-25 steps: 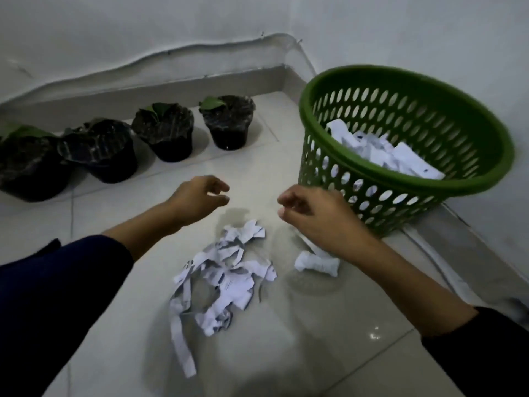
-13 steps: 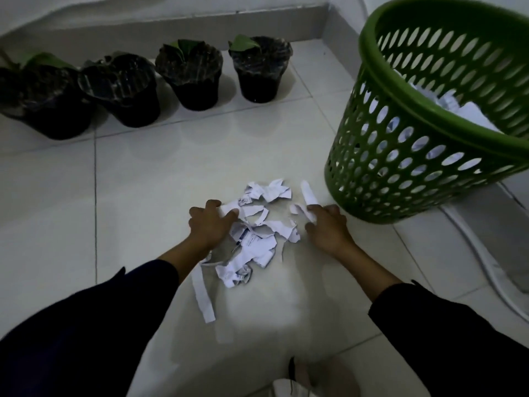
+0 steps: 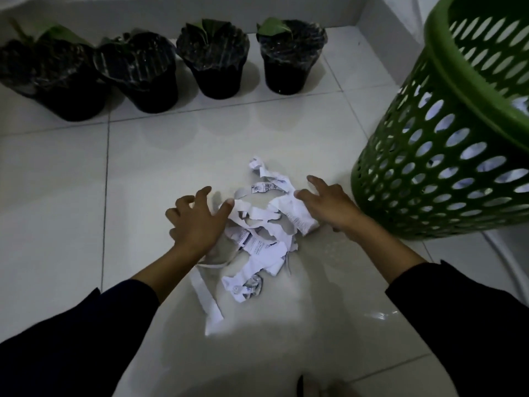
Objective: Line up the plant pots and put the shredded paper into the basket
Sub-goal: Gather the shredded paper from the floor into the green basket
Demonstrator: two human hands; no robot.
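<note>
A loose pile of white shredded paper (image 3: 262,242) lies on the tiled floor in the middle of the head view. My left hand (image 3: 197,220) rests on the pile's left edge, fingers spread, thumb touching a strip. My right hand (image 3: 329,206) presses on the pile's right side, fingers apart. Neither hand has lifted any paper. A green perforated basket (image 3: 440,167) stands to the right, with white paper showing through its holes. Several black plant pots stand in a row along the back wall, from the leftmost pot (image 3: 54,81) to the rightmost pot (image 3: 289,58).
A grey skirting and white wall (image 3: 372,15) run behind the pots and turn a corner beside the basket. A long paper strip (image 3: 207,302) trails toward me from the pile. A white cable or hose (image 3: 503,259) lies on the floor beside the basket.
Both hands came down from above the floor onto the paper, one on each side, and pushed the pile closer together. The camera tilted downward and nearer.
</note>
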